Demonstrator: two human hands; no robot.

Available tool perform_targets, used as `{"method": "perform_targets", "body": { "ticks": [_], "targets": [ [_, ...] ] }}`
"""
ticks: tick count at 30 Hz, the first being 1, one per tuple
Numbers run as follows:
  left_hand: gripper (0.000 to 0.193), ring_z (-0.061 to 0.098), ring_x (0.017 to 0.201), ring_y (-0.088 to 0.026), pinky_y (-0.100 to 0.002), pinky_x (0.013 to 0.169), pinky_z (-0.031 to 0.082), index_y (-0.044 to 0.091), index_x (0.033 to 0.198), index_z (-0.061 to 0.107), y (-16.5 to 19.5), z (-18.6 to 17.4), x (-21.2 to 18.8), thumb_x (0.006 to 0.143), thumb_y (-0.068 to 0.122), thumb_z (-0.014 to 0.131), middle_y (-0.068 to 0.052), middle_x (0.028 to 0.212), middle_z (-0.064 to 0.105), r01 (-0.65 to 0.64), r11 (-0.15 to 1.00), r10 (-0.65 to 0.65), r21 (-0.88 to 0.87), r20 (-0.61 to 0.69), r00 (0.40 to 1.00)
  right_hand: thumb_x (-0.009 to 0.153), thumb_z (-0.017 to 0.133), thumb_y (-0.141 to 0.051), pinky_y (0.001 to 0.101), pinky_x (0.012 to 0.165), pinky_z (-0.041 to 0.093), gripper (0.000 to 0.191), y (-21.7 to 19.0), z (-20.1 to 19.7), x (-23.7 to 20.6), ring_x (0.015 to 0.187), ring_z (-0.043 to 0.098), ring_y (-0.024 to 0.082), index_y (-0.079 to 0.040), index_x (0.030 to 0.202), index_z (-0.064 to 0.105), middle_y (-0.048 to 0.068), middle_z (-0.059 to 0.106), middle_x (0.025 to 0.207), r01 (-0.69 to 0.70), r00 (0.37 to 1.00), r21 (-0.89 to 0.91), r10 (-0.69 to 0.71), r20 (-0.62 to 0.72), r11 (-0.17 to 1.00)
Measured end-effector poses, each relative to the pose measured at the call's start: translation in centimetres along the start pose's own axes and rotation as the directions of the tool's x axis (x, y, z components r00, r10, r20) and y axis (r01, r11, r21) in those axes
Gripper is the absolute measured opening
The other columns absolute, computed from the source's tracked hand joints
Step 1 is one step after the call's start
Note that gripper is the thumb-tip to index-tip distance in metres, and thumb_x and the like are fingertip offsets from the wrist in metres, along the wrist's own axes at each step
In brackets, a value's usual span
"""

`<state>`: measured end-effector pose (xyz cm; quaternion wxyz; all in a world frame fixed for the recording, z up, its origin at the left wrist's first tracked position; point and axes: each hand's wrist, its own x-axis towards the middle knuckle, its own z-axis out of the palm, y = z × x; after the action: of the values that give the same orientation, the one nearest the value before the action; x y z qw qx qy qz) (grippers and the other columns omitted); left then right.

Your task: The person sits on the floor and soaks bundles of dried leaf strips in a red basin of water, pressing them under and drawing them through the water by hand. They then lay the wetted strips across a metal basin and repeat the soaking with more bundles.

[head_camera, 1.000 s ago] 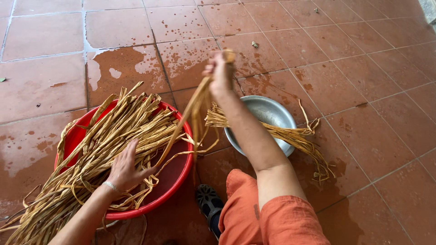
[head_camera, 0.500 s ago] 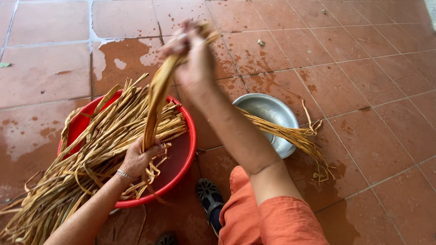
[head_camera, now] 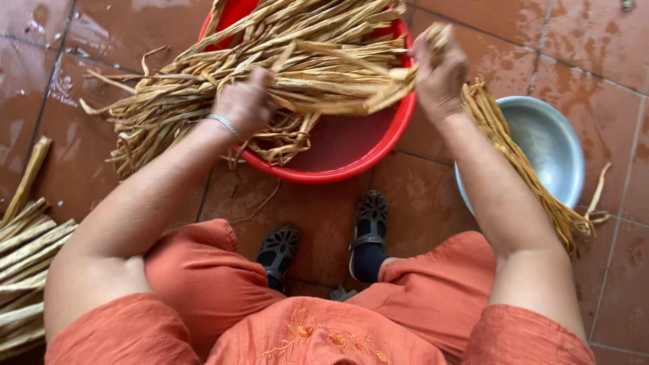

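Dried plant strips lie heaped across a plastic basin on a tiled floor. To the basin's right sits a metal bowl, a smaller bundle draped over its rim. More stalks lie far left.

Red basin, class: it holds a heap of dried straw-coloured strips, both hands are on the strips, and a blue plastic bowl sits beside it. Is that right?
Not quite. The bowl beside the red basin is shiny metal, not blue plastic, as the head view shows. The rest holds: the strips lie heaped in the basin, with the left hand and right hand on them.
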<state>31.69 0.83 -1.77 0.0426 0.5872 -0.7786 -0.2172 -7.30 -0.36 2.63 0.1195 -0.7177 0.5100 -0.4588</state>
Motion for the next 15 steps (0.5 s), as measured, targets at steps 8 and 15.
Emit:
{"method": "perform_targets", "body": {
  "ticks": [8, 15],
  "targets": [
    [0.076, 0.045, 0.139, -0.039, -0.079, 0.102, 0.034, 0.025, 0.151, 0.031, 0.3, 12.9, 1.6, 0.085, 0.055, 0.055, -0.013, 0.150, 0.052, -0.446, 0.783, 0.421, 0.433, 0.160, 0.893, 0.102, 0.068, -0.021, 0.0512, 0.075, 0.053, 0.017, 4.2, 14.5, -9.1, 0.088, 0.066, 0.041, -0.008, 0.105, 0.057, 0.019, 0.065, 0.095, -0.185, 0.937, -0.185, 0.230, 0.264, 0.965],
    [0.054, 0.060, 0.128, -0.031, -0.049, 0.108, 0.044, 0.025, 0.142, 0.056, -2.1, 14.9, 5.8, 0.093, 0.048, 0.059, -0.011, 0.142, 0.062, -0.213, 0.954, 0.054, 0.212, 0.578, 0.814, 0.084, 0.064, -0.005, 0.0531, 0.093, 0.052, 0.024, 5.8, 20.5, -12.2, 0.108, 0.063, 0.046, -0.007, 0.108, 0.067, 0.027, 0.066, 0.111, -0.081, 0.410, -0.440, 0.432, 0.803, 0.894]
  ]
}}
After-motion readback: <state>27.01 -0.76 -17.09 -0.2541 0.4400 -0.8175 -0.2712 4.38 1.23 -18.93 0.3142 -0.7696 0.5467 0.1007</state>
